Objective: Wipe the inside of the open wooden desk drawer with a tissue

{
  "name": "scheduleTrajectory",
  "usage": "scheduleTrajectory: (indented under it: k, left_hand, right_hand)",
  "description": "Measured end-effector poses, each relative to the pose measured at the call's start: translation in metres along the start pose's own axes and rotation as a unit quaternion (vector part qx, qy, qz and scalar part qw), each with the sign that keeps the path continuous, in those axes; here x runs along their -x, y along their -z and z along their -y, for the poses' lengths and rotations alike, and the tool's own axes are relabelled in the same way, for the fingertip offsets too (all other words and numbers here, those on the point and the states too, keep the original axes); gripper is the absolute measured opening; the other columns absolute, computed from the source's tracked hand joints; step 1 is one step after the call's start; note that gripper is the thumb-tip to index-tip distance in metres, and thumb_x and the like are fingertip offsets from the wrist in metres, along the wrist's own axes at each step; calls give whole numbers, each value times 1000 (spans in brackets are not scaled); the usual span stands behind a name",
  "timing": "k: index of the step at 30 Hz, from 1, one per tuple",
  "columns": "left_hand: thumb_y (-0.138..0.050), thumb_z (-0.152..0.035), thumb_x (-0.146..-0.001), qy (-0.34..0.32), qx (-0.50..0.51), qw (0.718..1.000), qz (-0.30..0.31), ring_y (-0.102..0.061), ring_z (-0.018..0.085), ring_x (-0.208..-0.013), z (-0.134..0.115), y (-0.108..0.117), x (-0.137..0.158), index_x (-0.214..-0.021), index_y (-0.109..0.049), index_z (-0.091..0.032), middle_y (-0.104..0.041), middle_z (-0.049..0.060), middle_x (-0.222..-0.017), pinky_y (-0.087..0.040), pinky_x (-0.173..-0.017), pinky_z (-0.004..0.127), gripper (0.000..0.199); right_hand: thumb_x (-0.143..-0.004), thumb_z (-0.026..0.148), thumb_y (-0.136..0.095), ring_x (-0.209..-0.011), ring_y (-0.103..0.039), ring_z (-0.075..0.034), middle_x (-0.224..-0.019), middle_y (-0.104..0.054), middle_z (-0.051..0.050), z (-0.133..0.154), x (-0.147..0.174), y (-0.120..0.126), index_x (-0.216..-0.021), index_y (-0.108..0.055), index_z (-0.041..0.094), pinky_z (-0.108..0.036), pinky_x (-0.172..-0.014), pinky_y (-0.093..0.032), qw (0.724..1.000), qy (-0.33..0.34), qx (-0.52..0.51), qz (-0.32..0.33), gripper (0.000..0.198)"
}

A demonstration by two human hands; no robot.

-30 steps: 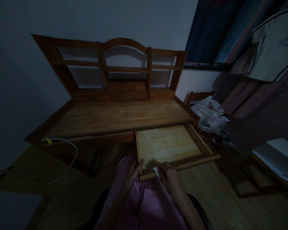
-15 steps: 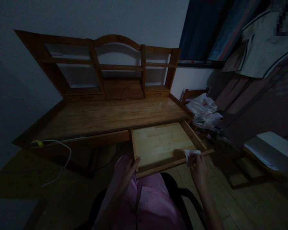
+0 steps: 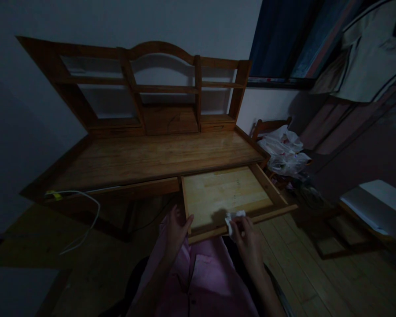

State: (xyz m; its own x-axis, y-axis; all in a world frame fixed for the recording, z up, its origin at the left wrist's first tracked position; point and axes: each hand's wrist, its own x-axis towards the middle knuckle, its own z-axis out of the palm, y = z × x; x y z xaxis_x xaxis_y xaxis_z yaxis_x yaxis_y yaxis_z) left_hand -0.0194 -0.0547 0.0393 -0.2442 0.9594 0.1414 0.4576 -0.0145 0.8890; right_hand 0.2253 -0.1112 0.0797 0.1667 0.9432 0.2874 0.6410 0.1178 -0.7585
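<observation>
A pulled-out wooden drawer (image 3: 224, 191) sits in front of me under the desk's right part, its pale bottom bare. My right hand (image 3: 247, 235) pinches a crumpled white tissue (image 3: 233, 218) at the drawer's front board, near its middle. At the drawer's left front corner is my left hand (image 3: 178, 229). Its thumb rests on the edge of the side board, while the fingers are spread apart outside the drawer.
The wooden desk (image 3: 161, 154) carries a shelf unit (image 3: 165, 89) along the wall. A white cable (image 3: 94, 220) hangs at the left. Plastic bags (image 3: 284, 147) lie on a chair at the right. A low stool (image 3: 346, 229) bears a pale box-like thing (image 3: 376, 202).
My right hand has moved left along the drawer's front with the tissue. My left hand's fingers have spread away from the drawer's side, the thumb staying at the edge.
</observation>
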Motion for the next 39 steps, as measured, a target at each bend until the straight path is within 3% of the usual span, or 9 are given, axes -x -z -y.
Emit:
scheduleTrajectory:
  k: [2,5,8,12,20,23,26,34,39]
  left_hand:
    - [-63,-43,-85,-84,-34,996,17,-58,24,-119,0,3,-8,-119,-63,-23,-61,9,-127,-40,-107,45,39]
    - [-64,-37,-87,-215,-56,955,198,-62,19,-107,-14,7,-19,-90,-75,-27,-71,2,-102,-30,-114,43,15]
    - [-69,-36,-85,-240,-69,918,309,-65,18,-99,-31,3,-26,-82,-77,-27,-74,1,-92,-26,-114,44,13]
    - [-71,-34,-82,-223,-90,890,388,-67,17,-93,-42,-10,-32,-78,-78,-29,-76,-1,-92,-11,-117,48,10]
    - [-72,-31,-79,-181,-76,907,371,-67,16,-84,-35,-34,-31,-68,-76,-24,-74,0,-80,-29,-109,40,13]
    - [-69,-29,-80,-144,-37,925,350,-67,17,-86,-41,-36,-34,-71,-76,-22,-74,3,-83,-43,-93,32,13]
    - [-64,-29,-82,-91,-17,944,317,-67,18,-86,-50,-38,-40,-76,-76,-19,-74,6,-85,-47,-80,28,17]
    - [-62,-38,-80,-33,-47,894,444,-63,16,-67,-53,-47,-36,-68,-76,-19,-72,0,-66,-43,-63,25,26]
    - [-62,-37,-80,9,-48,903,426,-65,18,-73,-53,-50,-29,-72,-77,-18,-75,2,-75,-44,-65,25,25]
  right_hand:
    - [-98,38,-47,-90,-58,-20,-99,-61,-5,-6,-2,4,-96,-59,22,-31,-79,-44,1000,-10,-9,-3,20]
    - [-97,39,-48,-88,-59,-19,-97,-62,-6,-13,-4,7,-94,-59,22,-30,-77,-45,1000,-21,-21,5,21]
    - [-97,38,-47,-88,-59,-19,-96,-62,-6,-13,-7,6,-93,-60,22,-30,-78,-44,1000,-20,-9,10,21]
    - [-98,39,-46,-86,-59,-19,-96,-62,-6,-10,-11,6,-92,-59,22,-30,-76,-44,999,-26,1,24,22]
    - [-97,38,-47,-82,-61,-18,-92,-63,-5,-10,-24,18,-91,-59,22,-27,-71,-46,995,-41,-33,89,21]
    - [-97,38,-47,-80,-62,-18,-91,-64,-5,-9,-28,21,-91,-60,22,-26,-69,-47,993,-55,-51,96,22]
    - [-96,40,-48,-81,-63,-19,-91,-66,-5,-10,-32,23,-90,-62,22,-26,-70,-47,990,-73,-65,104,23]
    - [-96,41,-49,-84,-63,-19,-93,-66,-4,-20,-40,25,-89,-63,22,-27,-73,-47,983,-96,-83,130,24]
    - [-95,42,-50,-85,-63,-20,-91,-66,-4,-23,-41,26,-88,-63,23,-28,-73,-47,983,-98,-86,130,24]
